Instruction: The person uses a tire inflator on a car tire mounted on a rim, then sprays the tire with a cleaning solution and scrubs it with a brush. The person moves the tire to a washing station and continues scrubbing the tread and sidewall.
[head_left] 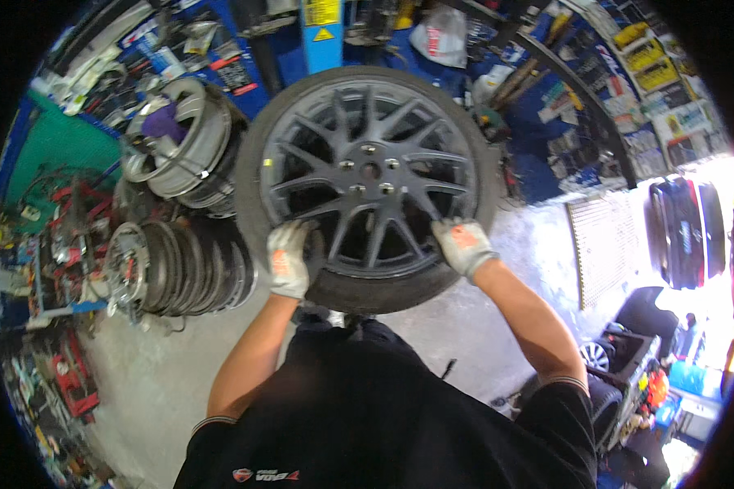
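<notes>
A large car wheel (370,191) with dark grey spokes and a black tyre fills the middle, its face turned up toward me. White work gloves with orange patches cover both my hands. At the wheel's near left, my left hand (289,259) has its fingers bent over the inner edge of the tyre onto the rim. On the near right, my right hand (465,247) grips the rim's edge in the same way, with its fingertips by the spokes. What holds the wheel up from below is hidden.
Bare rims (183,265) are stacked at the left, with more silver rims (183,151) beyond them. A blue post (323,50) stands behind the wheel. Cluttered shelves (652,81) line the far right. A perforated panel (602,244) and a tyre (603,403) lie to the right.
</notes>
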A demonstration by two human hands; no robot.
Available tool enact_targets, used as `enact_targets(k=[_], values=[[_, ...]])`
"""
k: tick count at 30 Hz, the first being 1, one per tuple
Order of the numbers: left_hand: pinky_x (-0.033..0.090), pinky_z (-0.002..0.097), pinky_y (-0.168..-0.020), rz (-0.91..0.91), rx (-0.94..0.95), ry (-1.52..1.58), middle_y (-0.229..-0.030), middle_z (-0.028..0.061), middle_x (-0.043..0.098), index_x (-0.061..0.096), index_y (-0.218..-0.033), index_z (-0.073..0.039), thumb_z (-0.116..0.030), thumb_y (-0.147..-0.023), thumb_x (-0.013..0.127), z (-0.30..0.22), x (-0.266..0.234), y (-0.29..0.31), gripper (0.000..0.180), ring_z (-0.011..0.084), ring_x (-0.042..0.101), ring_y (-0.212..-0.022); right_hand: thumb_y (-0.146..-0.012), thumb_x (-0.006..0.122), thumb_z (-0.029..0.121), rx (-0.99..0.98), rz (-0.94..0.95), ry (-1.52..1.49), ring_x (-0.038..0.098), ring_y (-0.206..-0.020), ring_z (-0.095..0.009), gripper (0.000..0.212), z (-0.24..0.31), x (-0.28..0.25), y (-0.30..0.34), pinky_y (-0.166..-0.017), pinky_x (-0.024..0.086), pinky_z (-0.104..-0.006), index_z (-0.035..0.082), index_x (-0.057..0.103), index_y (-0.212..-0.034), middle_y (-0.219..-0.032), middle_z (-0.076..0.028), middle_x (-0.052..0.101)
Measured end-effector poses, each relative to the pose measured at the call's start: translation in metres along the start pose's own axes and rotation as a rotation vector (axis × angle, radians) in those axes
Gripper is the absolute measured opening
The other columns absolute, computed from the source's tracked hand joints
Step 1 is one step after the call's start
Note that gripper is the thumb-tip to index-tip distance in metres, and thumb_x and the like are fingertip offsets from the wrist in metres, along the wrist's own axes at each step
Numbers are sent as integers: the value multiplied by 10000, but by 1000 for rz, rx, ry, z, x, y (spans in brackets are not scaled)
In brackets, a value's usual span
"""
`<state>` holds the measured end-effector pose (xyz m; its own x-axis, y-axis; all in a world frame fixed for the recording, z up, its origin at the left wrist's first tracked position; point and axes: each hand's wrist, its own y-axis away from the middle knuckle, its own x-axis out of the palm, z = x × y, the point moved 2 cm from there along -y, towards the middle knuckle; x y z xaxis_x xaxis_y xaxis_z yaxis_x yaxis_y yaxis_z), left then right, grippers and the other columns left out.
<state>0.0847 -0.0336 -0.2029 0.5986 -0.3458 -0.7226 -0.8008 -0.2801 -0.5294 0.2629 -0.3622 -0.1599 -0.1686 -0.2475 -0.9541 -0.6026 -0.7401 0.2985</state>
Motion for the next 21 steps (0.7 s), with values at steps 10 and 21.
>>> enact_targets(k=[10, 21], values=[[486, 497, -1143, 117, -61, 52, -1350, 168, 733, 765, -1273, -19, -66, -949, 651, 3, 0, 6, 347, 400, 654, -1277, -1012, 585, 193, 107, 114, 61, 795, -990, -375, 225, 15, -11, -10, -837, 606, -498, 80, 767, -1079, -1057, -178, 804], [510, 529, -1087, 5, 18, 12, -1281, 186, 741, 770, -1226, -32, -151, -883, 744, 3, 1, 8, 364, 388, 691, -1202, -1000, 582, 142, -103, 65, 261, 777, -1001, -340, 205, 22, -14, -9, -874, 593, -469, 63, 715, -1136, -1039, -165, 797]])
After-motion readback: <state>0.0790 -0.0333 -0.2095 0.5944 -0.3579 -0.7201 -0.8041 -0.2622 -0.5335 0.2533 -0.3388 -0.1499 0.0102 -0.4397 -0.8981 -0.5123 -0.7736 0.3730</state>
